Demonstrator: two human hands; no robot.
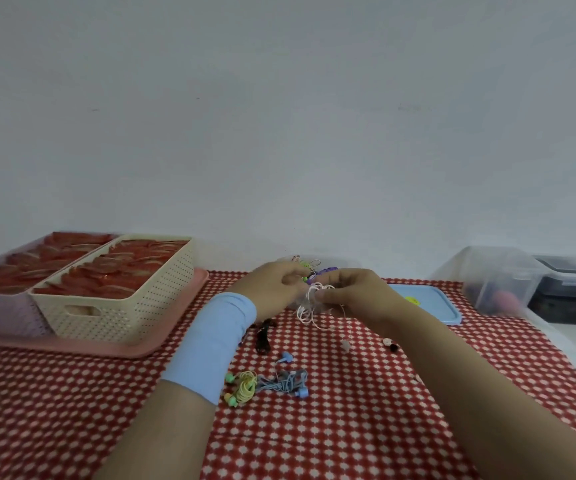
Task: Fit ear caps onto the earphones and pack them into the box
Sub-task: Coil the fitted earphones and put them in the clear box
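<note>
Fingers of the left hand (276, 289) and right hand (352, 292) pinch the white earphones (309, 308) between them. Below the fingers, yellow earphones (246, 389) and blue earphones (288, 381) lie on the table (348, 431), apparently capped but unpacked; boxing likely remains.

- Dim, flat, bluish-grey light; no visible source, no glare.
- Faint soft shadow beneath the cream perforated plastic basket (117, 303).
- Soft focus throughout; the thin white earphone cable (306, 311) is smeared.
- Wide-angle distortion bows the red-and-white dotted tablecloth (348, 427) at its right edge; the clear plastic tub (497, 278) there is blurry.
</note>
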